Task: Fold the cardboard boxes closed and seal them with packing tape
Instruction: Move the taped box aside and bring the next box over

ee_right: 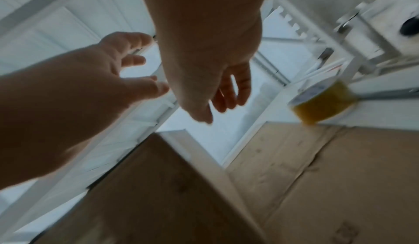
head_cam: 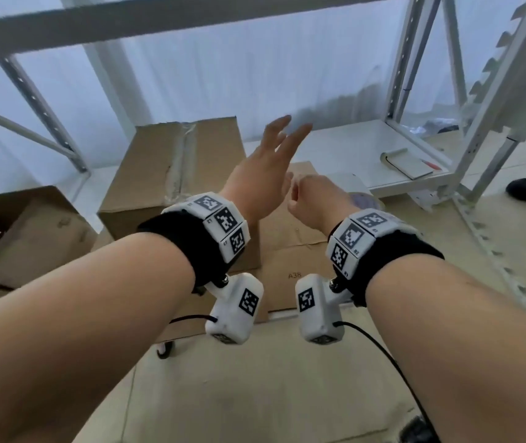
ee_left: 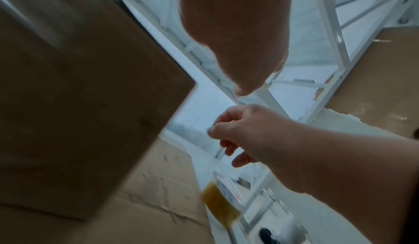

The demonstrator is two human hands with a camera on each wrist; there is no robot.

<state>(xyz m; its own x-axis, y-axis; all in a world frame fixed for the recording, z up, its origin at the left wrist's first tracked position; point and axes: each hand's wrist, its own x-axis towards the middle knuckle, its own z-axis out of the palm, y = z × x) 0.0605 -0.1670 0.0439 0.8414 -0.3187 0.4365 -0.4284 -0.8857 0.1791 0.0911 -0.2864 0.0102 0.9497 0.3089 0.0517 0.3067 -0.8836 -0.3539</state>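
hovering above taped cardboard box point(head_cam: 178, 174), left hand point(head_cam: 261, 174) spread flat, empty; right hand point(head_cam: 313, 199) loosely curled, holding nothing visible. packing tape roll point(ee_right: 324, 102) lies right, near shelf. risk: blind reach knocks roll away.

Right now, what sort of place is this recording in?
Likely a storeroom or packing area: white metal shelving, cardboard boxes on the floor, one already taped, and a roll of packing tape beside flattened cardboard.

We see a white shelf point(head_cam: 351, 145) at centre frame carrying a taped cardboard box point(head_cam: 185, 174), flattened cardboard point(head_cam: 297, 231), a tape roll point(ee_right: 322, 101) and, right, a notebook point(head_cam: 407, 163)
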